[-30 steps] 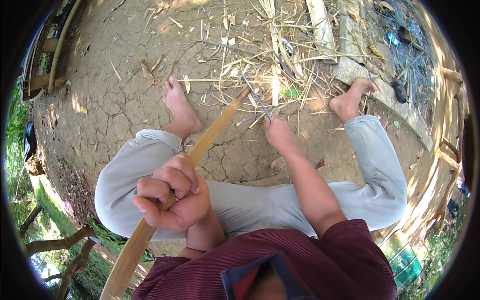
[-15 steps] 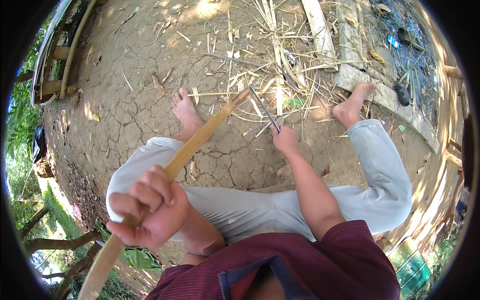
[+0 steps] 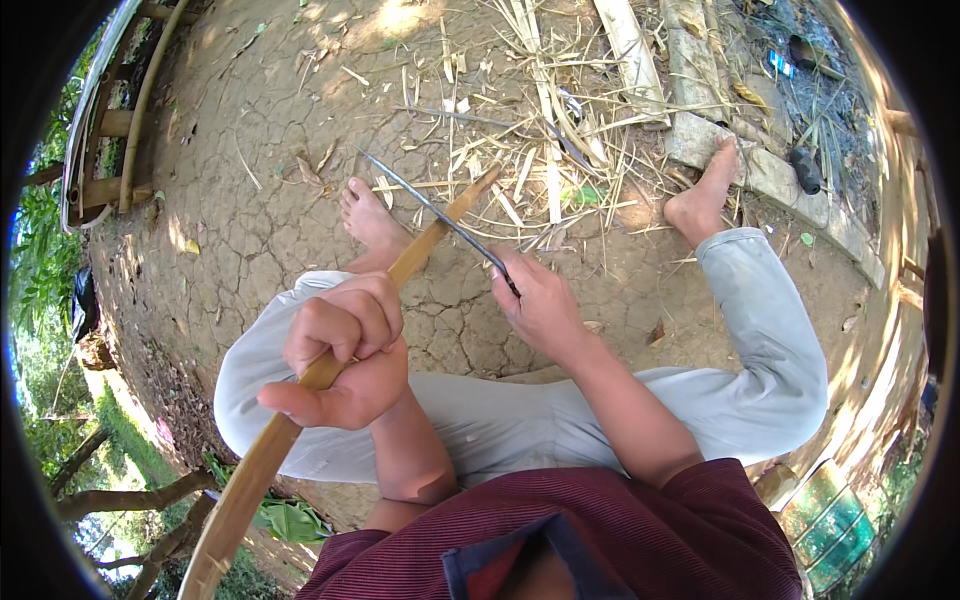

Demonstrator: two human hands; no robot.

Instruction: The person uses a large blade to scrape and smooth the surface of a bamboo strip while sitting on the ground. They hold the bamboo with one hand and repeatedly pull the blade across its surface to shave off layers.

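My left hand point(image 3: 352, 335) is wrapped round a long flat strip of bamboo or wood point(image 3: 252, 482), which runs slantwise from the lower left up to a darkened tip near my bare feet. In my right hand point(image 3: 543, 308) is a thin dark knife point(image 3: 432, 208), its handle mostly hidden in the fingers. The blade points up and to the left, crossing over the strip a little below the tip. Whether the edge touches the strip I cannot tell.
Pale shavings and split slivers point(image 3: 548, 130) litter the cracked earth between and beyond my feet. Pale slabs point(image 3: 770, 185) edge an ashy patch at the right. A bamboo frame point(image 3: 125, 125) stands far left, a green container point(image 3: 825, 525) lower right.
My left hand has moved up and right along with the strip. My right hand has come left and slightly down, and the knife blade has swung across the strip.
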